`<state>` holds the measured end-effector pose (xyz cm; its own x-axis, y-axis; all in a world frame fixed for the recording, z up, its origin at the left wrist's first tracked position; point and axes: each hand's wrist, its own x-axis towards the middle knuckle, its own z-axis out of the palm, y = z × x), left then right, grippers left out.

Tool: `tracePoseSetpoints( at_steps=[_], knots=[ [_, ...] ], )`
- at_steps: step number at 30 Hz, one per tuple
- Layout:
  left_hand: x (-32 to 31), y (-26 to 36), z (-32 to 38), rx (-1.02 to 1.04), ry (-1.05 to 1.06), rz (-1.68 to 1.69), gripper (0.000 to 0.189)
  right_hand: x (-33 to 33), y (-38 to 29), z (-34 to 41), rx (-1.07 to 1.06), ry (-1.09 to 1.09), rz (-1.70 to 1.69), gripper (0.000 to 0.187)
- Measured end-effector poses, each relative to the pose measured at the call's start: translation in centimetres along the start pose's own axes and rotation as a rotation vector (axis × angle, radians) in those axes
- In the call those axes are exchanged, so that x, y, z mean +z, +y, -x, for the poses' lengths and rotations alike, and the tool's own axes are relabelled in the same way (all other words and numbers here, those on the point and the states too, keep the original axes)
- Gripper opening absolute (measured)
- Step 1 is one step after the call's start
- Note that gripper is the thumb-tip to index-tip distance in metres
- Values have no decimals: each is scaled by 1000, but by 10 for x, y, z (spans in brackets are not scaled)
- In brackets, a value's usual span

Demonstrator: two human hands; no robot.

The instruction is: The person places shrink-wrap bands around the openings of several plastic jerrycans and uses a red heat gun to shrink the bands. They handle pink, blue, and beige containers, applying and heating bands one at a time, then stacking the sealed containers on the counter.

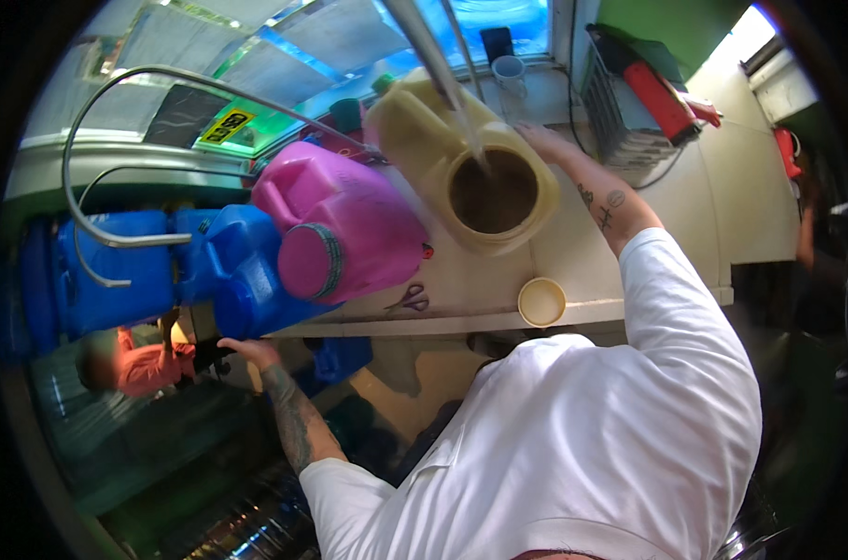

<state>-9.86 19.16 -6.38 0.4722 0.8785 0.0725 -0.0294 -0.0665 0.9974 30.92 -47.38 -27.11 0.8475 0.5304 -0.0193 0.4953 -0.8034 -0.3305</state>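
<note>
A large yellowish plastic jug [424, 133] stands uncapped on the counter, its wide mouth tipped up towards me. From a metal spout [424, 49] above, a clear stream runs into the dark opening. My right hand [541, 142] is at the far right side of this jug; its fingertips are partly hard to make out. Below the lid of a blue plastic jug [256, 280], my left hand [252, 352] is at the counter's front edge, thumb stretched out; contact with the jug is unclear. A capped pink jug [354, 217] stands between the blue and yellowish ones.
A round cream lid [541, 302] and purple-handled scissors [413, 299] lie near the counter's front edge [466, 324]. Curved metal pipes [67, 161] arch over more blue containers [116, 273]. A clear cup [509, 71] and a red-and-grey appliance [641, 98] stand behind. Another person [151, 364] is at left.
</note>
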Motion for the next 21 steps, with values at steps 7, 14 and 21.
tracePoseSetpoints(
  at_steps=[7, 14, 21],
  knots=[
    [-3, -3, -7, -64, -77, 70, 107, 12, 21, 146, 336, 401, -384, 36],
    [27, 16, 20, 41, 18, -43, 107, 1, 90, 223, 739, 306, -23, 64],
    [29, 11, 13, 144, 125, -1, 103, -55, 118, 220, 700, -311, 111, 80]
  ],
)
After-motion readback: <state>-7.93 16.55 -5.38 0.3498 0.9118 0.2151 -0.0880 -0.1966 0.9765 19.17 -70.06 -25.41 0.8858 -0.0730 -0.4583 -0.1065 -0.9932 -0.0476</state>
